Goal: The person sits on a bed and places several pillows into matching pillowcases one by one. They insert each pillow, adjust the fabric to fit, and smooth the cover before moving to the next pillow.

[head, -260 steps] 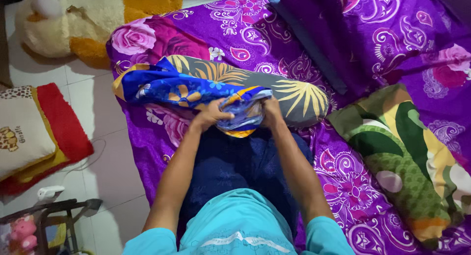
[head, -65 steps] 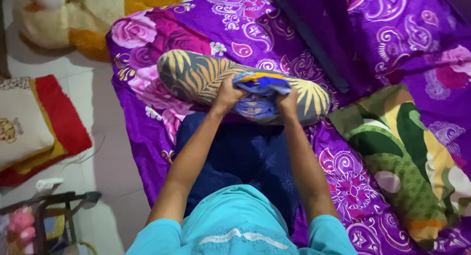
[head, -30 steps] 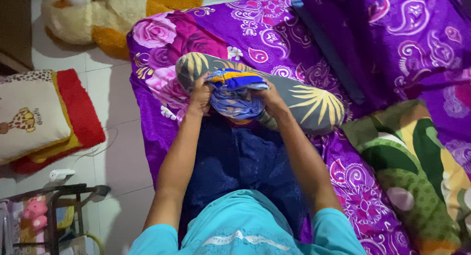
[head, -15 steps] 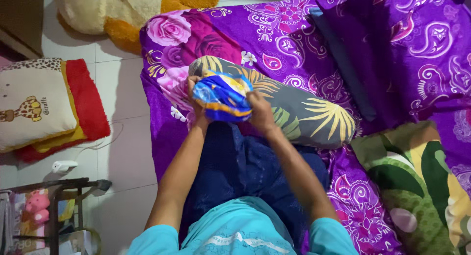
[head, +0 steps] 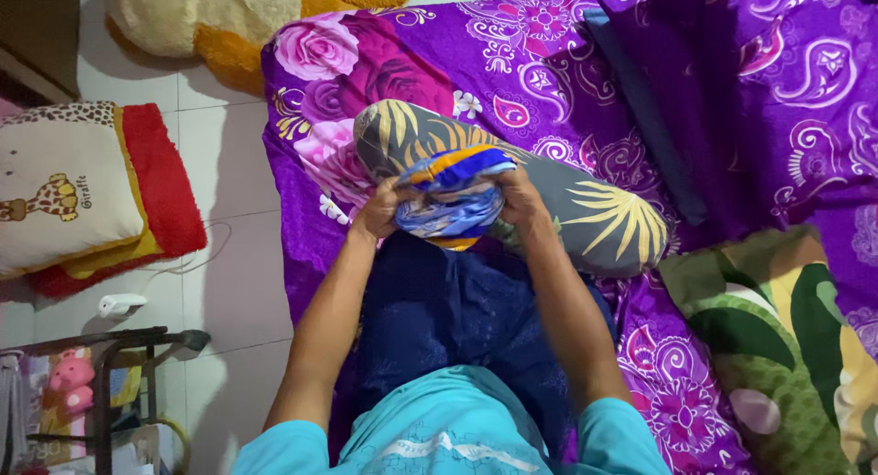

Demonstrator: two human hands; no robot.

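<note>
Head view, looking down at a person kneeling on a bed; left hand [head: 378,212] and right hand [head: 521,201] both clenched on a bunched blue-and-orange cover [head: 451,193], fingers curled into the cloth from either side, the gathered opening held between them; cover sits against the near side of a grey bolster with yellow leaf print [head: 549,201], close to its left end, which lies slantwise across the purple floral bedsheet [head: 512,54]; whether the cover's mouth is open toward the bolster cannot be told, the folds hide it.

Risks, as a judgement: cloth is wadded thick, so the opening may be lost inside the bunch and one hand could be gripping two layers at once, closing the mouth; the bolster is round and unheld, resting only on soft bedding, so a push against its end may roll or slide it toward the bed edge and the tiled floor [head: 229,256]; uneven pull between the hands may twist the cover; green leaf-print pillow [head: 777,347] lies well apart at right, plush toy [head: 201,18] on the floor beyond the bed corner, neither in the way.
</note>
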